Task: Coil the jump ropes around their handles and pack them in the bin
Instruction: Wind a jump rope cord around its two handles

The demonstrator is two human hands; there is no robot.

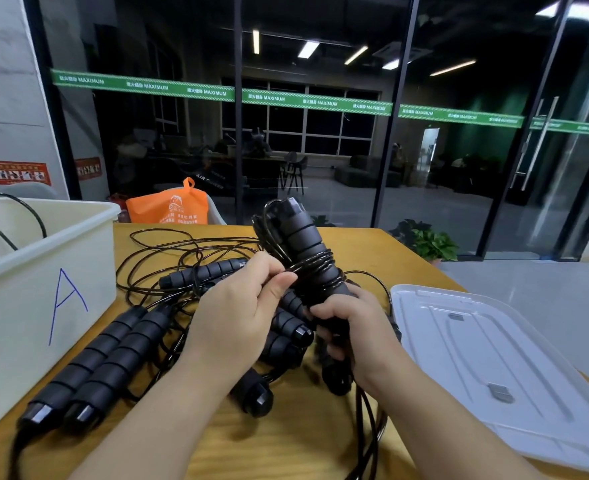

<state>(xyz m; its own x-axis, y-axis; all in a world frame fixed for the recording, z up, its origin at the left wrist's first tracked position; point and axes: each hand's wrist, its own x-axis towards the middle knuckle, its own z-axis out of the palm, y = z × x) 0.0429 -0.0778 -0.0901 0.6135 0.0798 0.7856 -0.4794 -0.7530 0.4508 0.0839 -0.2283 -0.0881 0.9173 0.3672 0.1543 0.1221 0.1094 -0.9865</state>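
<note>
Right hand [341, 320] grips upright handles [307, 244]; left hand [241, 306] fingers pinch the rope [312, 266] coiled around them; white bin [43, 271] holds a rope loop [9, 216].

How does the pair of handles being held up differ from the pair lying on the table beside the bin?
The held handles stand nearly upright in the right hand, with rope coiled round their middle; the left hand pinches that rope. The table handles lie flat, side by side, unwrapped. Both pairs are black and ribbed.

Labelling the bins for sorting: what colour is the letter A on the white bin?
Blue, hand-drawn on the white bin's side; head view shows it.
</note>
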